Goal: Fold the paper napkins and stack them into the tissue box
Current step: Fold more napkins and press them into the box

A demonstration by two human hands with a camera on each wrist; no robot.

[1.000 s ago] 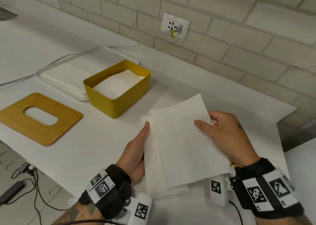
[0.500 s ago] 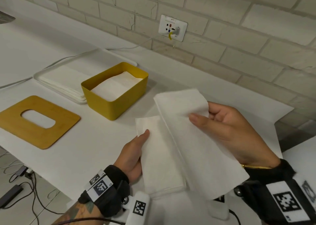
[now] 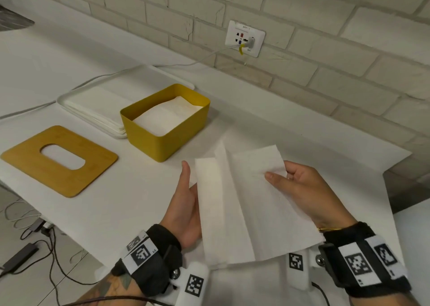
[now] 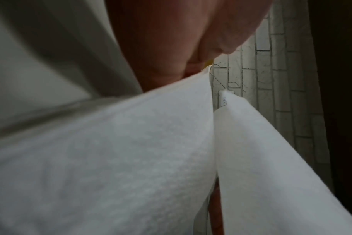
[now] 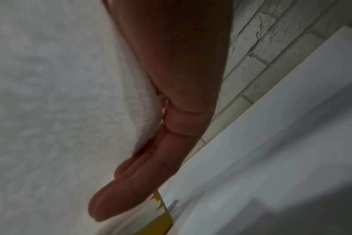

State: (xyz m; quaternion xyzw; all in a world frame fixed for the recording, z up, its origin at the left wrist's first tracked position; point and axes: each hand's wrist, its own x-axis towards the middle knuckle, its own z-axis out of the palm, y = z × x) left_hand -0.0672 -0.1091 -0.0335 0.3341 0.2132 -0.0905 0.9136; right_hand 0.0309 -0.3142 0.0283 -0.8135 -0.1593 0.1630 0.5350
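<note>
I hold a white paper napkin [image 3: 244, 208] in both hands just above the table's near edge. My left hand [image 3: 186, 203] carries its folded left panel [image 4: 110, 159], thumb along the edge and fingers hidden beneath. My right hand [image 3: 302, 189] pinches the far corner of the right panel [image 4: 271, 159], thumb on top and fingers [image 5: 151, 167] under the paper [image 5: 60, 111]. A raised crease runs between the two panels. The yellow tissue box [image 3: 162, 143] stands open at the far left of my hands, with folded napkins [image 3: 167, 117] inside.
A white tray [image 3: 62, 100] with a stack of flat napkins [image 3: 97, 105] sits behind the box. The wooden lid [image 3: 28, 161] with its oval slot lies at the left. A brick wall with a socket [image 3: 244, 38] and cable backs the table.
My right hand has lowered its panel and drawn it out to the right, so it no longer overlaps the left panel. The left hand has stayed where it was.
</note>
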